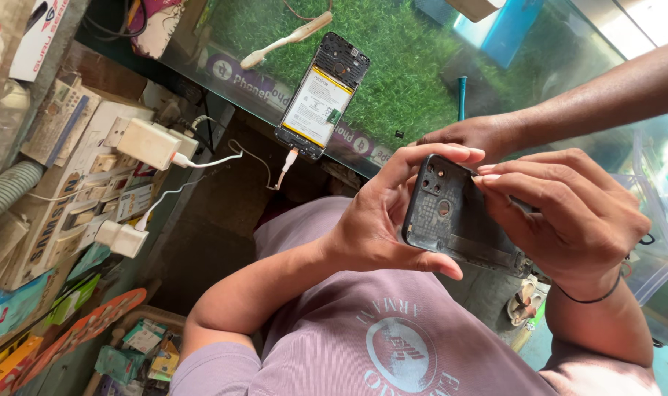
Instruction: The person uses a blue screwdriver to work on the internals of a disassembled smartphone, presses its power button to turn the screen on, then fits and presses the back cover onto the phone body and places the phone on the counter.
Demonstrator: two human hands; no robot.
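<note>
I hold a dark phone back cover in front of my chest, with its inner side and camera holes facing me. My left hand grips its left edge, thumb beneath and fingers curled over the top corner. My right hand holds the right side, with fingertips pressed on the upper edge near the camera holes. An opened phone with its battery exposed lies on the glass counter, and a white cable is plugged into it.
Another person's hand rests on the counter just behind the cover. A white brush and a blue tool lie on the glass. White chargers and boxes crowd the left. A clear plastic box stands at the right.
</note>
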